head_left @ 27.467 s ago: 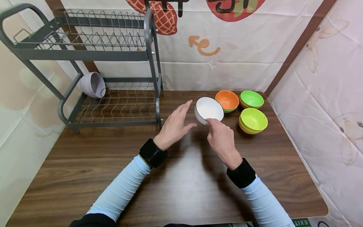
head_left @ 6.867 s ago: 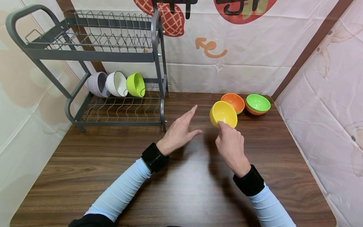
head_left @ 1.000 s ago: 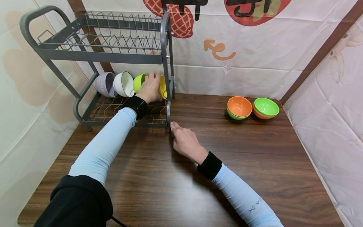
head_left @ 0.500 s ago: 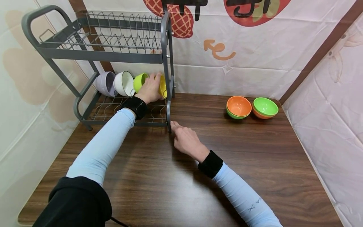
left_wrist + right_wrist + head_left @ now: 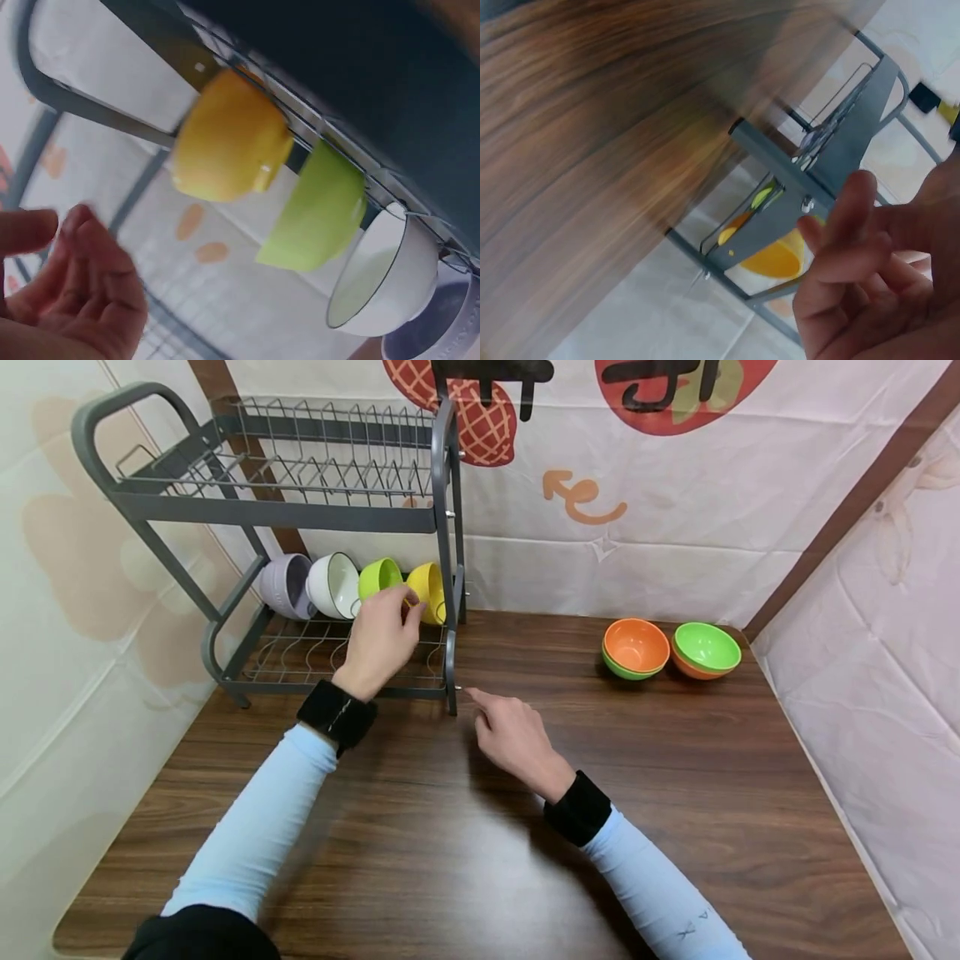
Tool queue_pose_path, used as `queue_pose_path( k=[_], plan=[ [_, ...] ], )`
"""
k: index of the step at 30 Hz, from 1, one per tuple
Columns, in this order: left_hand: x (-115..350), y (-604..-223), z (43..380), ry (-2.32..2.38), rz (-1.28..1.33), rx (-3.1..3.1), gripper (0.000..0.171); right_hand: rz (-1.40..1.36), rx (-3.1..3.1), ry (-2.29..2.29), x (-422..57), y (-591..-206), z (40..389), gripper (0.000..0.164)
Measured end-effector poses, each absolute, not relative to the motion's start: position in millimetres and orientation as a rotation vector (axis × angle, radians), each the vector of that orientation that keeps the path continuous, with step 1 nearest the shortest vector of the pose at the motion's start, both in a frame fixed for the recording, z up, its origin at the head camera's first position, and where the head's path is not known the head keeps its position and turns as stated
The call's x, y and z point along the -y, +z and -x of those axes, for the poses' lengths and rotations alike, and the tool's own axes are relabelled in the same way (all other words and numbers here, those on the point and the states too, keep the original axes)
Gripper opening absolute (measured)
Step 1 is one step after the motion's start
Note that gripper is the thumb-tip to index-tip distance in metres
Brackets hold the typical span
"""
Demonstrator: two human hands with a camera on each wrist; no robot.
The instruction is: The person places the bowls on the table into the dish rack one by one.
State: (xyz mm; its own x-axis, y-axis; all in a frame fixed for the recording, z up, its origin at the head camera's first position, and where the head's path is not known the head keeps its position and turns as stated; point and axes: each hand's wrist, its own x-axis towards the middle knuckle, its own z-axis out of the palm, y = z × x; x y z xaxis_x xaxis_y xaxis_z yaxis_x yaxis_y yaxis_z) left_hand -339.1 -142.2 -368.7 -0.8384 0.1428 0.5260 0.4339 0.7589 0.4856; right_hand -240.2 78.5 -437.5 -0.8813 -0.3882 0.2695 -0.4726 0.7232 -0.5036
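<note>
A yellow bowl leans on its side at the right end of the rack's lower tier. Beside it, in a row, stand a lime green bowl, a white bowl with a dark rim and a lavender bowl. My left hand hovers in front of the green and yellow bowls, fingers loosely bent and holding nothing. In the left wrist view a gap separates that hand from the yellow bowl. My right hand, its index finger extended, is just right of the rack's front leg and holds nothing.
The grey two-tier dish rack stands at the back left of the wooden table. At the back right are two nested pairs of bowls: an orange bowl over a green one, and a green bowl over an orange one.
White, lime green and yellow bowls have gone from the table onto the rack. Within the last half second my left hand let go of the yellow bowl and drew back; my right hand left the rack leg.
</note>
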Motion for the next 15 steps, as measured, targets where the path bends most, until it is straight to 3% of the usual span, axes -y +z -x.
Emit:
queue_pose_path(
  k=[6,15],
  plan=[
    [123,-380,293,-0.922,0.543,2.282,0.011,-0.67,2.588,0.867,-91,-438,236,0.024],
    [87,-409,266,-0.969,0.699,2.304,0.007,-0.631,2.5,0.785,-115,-443,234,0.02]
  ],
)
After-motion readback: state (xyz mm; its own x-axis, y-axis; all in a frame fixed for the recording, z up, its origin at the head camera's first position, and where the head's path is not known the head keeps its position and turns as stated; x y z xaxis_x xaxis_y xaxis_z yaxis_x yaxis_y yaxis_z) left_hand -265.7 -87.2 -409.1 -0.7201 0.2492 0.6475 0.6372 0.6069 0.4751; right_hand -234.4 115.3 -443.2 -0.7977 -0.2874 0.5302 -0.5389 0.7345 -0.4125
